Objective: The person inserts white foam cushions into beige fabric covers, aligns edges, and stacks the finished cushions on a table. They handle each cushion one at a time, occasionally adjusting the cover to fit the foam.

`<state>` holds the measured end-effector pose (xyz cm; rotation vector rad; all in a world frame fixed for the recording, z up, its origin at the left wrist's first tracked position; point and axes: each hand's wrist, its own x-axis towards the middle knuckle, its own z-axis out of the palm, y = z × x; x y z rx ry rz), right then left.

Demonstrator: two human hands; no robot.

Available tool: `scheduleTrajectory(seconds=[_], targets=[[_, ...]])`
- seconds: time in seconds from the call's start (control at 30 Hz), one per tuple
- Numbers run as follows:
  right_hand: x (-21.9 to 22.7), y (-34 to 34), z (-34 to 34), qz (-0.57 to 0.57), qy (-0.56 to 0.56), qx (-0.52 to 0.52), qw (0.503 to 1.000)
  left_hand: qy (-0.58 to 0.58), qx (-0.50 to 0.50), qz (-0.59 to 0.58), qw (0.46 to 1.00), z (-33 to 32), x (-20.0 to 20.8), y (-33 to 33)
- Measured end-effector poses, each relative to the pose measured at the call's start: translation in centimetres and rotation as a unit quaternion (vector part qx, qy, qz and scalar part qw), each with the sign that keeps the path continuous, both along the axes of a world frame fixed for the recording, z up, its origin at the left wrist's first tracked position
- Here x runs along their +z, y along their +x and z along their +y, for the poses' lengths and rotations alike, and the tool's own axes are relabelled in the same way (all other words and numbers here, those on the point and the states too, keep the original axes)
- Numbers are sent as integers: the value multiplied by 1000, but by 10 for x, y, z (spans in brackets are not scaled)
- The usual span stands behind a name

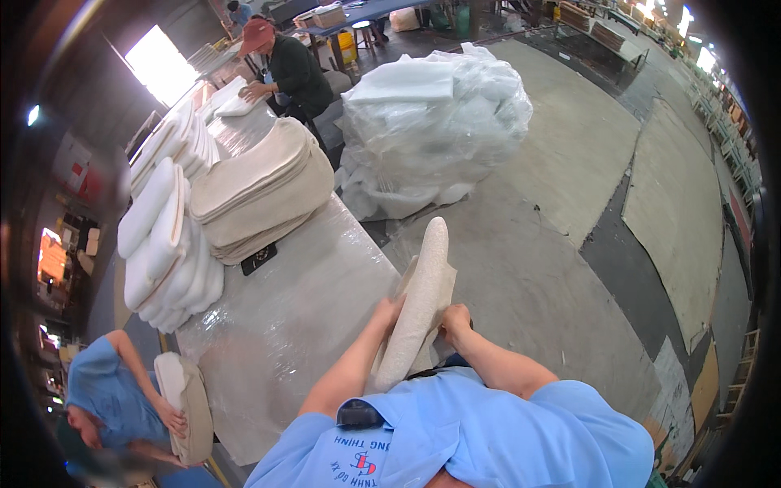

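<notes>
In front of my chest a long off-white cushion stands on edge, its narrow rounded end pointing away from me. Loose beige fabric shows along both of its sides. My left hand is closed on the left side of the cushion and fabric. On the right, my right hand has its fingers curled around the fabric edge. The fingertips of both hands are partly hidden. Left of the cushion is a table covered in clear plastic, bearing a stack of beige fabric covers.
White foam pads are piled beside the covers, near a black flat object. A plastic-wrapped white bundle stands beyond the table. One person handles white pads at the far end; another holds a cushion at lower left.
</notes>
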<state>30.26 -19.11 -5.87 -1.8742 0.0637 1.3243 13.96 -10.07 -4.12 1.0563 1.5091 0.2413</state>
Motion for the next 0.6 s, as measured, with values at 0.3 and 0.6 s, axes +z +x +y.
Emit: scheduleTrajectory(seconds=[0.3,0.6], targets=[[40,2,-40,292,134,-158,934,139,-170,71,973,-25,6,-6],[2,36,6,221,109,-72,966,-104,-64,-119,985,14,11,3]])
